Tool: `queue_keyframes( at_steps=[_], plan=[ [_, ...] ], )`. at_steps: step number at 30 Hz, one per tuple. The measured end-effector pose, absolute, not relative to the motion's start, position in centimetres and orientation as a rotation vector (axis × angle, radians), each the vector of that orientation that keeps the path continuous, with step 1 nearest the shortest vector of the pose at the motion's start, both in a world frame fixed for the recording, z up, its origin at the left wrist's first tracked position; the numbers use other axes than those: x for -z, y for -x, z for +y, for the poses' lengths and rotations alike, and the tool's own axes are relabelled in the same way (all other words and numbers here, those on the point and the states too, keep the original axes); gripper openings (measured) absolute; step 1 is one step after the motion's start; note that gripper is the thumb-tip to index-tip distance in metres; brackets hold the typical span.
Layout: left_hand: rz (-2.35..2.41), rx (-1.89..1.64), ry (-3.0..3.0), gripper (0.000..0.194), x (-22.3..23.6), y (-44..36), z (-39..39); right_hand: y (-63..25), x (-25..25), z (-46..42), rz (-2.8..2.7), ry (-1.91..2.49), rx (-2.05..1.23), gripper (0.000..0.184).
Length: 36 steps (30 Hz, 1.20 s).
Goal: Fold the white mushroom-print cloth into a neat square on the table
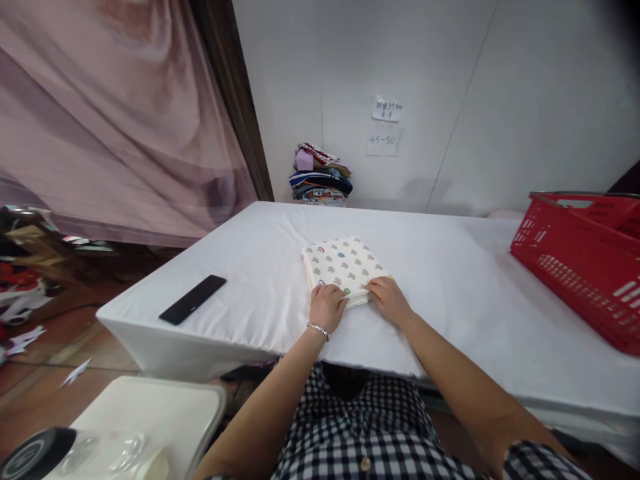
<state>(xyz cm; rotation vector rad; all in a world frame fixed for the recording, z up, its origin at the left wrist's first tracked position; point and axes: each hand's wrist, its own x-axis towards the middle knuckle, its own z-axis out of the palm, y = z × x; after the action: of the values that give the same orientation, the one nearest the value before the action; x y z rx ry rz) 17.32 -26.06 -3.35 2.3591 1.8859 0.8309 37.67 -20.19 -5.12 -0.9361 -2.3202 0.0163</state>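
A folded white cloth (345, 263) with a grey print and a few coloured marks lies in a neat square on the white-covered table. At its near left corner, my left hand (327, 307), with a bracelet at the wrist, grips the edge with bent fingers. My right hand (390, 300) pinches the near right corner, fingertips on top of the cloth. Both thumbs are at the near edge, where layers of the fold show. The underside of the cloth is hidden.
A black flat phone-like slab (193, 299) lies on the white tablecloth (260, 267) at left. At right stands a red plastic basket (580, 267). Folded fabrics (323, 175) are stacked beyond the far edge, by the wall. A white stool (150, 407) is at lower left.
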Motion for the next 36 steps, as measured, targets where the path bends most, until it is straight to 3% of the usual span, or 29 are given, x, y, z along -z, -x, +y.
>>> queue_keyframes(
  at_steps=[4, 19, 36],
  plan=[
    [1.891, -0.777, -2.404, 0.024, 3.3, -17.1, -26.0, -37.8, 5.0, -20.2, -2.325, 0.915, -0.037, 0.026],
    [1.94, -0.962, -2.203, 0.013, 3.2, -17.4, -25.3, -37.6, 5.3, -19.8, -2.293, 0.825, -0.011, 0.024],
    [1.951, -0.877, -2.284, 0.015, 2.9, -17.6, -25.6, -38.2, 5.7, -19.3, -2.215, 0.883, 0.038, 0.025]
  ],
)
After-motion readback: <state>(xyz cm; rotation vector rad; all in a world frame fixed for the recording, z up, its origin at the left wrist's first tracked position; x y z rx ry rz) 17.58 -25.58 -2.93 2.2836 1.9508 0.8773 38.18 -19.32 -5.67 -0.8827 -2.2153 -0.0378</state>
